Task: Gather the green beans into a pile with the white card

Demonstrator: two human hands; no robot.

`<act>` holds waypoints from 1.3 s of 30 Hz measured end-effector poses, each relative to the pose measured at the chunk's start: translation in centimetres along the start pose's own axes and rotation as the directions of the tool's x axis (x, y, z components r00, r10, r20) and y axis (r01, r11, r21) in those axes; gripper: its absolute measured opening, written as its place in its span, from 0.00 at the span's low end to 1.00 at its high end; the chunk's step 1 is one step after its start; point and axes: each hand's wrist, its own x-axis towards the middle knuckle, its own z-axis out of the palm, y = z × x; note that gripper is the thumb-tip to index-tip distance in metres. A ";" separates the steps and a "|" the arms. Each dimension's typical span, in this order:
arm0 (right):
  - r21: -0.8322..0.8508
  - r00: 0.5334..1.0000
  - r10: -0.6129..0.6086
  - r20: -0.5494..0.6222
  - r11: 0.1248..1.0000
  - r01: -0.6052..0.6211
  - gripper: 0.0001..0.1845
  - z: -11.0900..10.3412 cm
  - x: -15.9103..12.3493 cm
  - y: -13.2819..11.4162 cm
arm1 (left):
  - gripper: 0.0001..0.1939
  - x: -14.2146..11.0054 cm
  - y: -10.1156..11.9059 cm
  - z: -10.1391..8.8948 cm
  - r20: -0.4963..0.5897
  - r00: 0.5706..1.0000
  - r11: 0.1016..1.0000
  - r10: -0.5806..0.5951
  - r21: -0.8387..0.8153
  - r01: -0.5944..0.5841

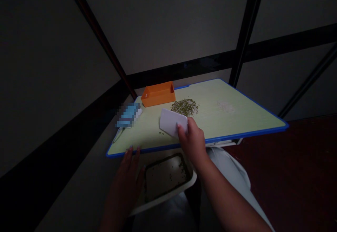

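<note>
Gathering, apparently: fingers of the right hand (193, 139) pinch the scraper (172, 122) over the tabletop (242, 119), beside grains (185, 106); the left hand (127, 175) spreads beside the tray (181, 187). Sweeping calls for a level edge.

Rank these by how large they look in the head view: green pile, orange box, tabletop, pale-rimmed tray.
1. Tabletop
2. Pale-rimmed tray, partly covered by the left hand
3. Orange box
4. Green pile

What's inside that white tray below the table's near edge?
Small green grains lie scattered, mostly toward the right side of the white tray. The left hand covers part of its left side, hiding whatever's there.
</note>
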 end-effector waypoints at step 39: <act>0.272 0.971 -0.135 0.198 0.959 0.078 0.23 0.6 1.7 1.6 | 0.32 -0.1 -0.2 0.1 0.051 0.991 0.985 -0.122 -0.117 0.127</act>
